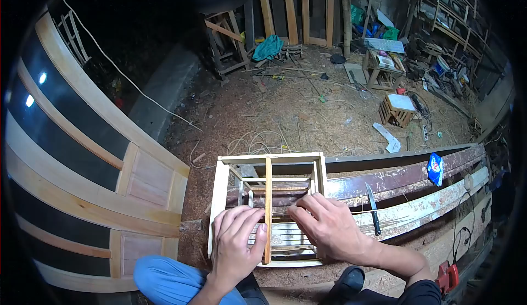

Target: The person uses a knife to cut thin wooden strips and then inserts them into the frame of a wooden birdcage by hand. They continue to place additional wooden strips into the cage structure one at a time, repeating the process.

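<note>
You are in a woodworking workshop. Indicators: a shavings-littered floor, upright planks at the rear, panelled woodwork to your left, and a slatted wooden frame before you.

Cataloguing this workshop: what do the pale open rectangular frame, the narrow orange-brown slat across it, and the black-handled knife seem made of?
Frame: apparently bare wood, being pale and matte. Slat: likely unpainted wood, judging by its warm tone. Knife: blade probably metal, smooth and grey; handle dark, perhaps plastic, but unclear.
</note>
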Demonstrator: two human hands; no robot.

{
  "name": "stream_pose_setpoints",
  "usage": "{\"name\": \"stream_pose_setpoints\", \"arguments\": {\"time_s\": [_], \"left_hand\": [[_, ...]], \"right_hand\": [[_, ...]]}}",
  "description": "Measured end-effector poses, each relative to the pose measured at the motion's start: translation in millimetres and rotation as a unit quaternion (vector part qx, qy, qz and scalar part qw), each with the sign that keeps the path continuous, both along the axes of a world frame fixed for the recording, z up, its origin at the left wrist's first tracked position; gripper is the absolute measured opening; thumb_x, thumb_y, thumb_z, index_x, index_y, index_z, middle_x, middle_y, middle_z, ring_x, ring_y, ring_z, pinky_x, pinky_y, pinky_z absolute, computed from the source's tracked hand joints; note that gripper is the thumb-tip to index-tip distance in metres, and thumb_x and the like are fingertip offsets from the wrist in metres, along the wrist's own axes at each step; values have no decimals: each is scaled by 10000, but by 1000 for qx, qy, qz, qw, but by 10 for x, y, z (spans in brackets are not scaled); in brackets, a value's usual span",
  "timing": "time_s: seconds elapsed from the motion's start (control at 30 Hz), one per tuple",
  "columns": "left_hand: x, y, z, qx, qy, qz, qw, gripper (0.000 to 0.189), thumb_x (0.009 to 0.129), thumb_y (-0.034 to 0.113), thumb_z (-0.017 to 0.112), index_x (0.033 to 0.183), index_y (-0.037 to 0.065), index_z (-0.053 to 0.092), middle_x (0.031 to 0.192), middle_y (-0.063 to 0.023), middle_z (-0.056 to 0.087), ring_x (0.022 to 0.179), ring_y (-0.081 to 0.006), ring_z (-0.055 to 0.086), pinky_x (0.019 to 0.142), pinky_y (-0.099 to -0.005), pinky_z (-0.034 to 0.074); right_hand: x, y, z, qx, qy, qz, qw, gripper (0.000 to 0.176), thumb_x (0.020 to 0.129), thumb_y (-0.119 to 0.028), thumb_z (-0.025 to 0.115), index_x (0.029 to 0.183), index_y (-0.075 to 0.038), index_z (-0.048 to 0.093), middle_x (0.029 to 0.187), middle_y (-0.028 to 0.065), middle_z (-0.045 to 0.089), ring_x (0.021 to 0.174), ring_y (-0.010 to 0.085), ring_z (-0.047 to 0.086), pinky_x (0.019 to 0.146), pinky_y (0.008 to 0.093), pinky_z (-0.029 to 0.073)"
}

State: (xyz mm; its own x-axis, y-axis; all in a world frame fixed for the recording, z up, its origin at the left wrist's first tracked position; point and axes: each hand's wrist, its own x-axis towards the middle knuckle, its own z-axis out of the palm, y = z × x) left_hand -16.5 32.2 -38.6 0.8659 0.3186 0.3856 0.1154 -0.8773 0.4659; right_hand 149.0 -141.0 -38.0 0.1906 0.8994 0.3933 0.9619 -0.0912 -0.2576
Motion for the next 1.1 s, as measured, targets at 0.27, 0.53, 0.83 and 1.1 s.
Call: {"name": "stream_pose_setpoints", "arguments": {"time_s": [0.27,0.53,0.83,1.1], "left_hand": [[-38,-94,-5,26,-4,-3,1000,291,945,135,721,1202,6,767,1182,-128,773,1177,-318,673,1092,-473,434],[-33,-138,10,31,-1,4,1000,296,965,152,714,1203,-14,772,1177,-142,785,1180,-305,678,1107,-482,432],[-31,-135,-14,36,-1,0,999,291,961,139,712,1200,-18,770,1169,-140,790,1177,-311,679,1097,-483,442],[-43,-161,-7,26,11,7,1000,340,952,165,710,1246,0,754,1231,-123,775,1256,-298,641,1159,-512,381]], "right_hand": [[-24,-98,-79,31,9,-9,999,325,883,-151,786,1172,-58,671,993,63,620,883,221,641,718,352,539],[-6,-124,-69,44,-12,-7,999,300,901,-159,769,1167,-60,671,1006,62,607,913,220,647,737,361,542],[-13,-118,-57,17,-26,3,1000,365,858,-155,683,1199,-30,649,1054,70,594,1008,205,649,745,317,552],[2,-43,-63,0,96,59,994,401,890,-42,651,1276,28,567,1105,146,565,1062,289,626,836,406,572]]}}
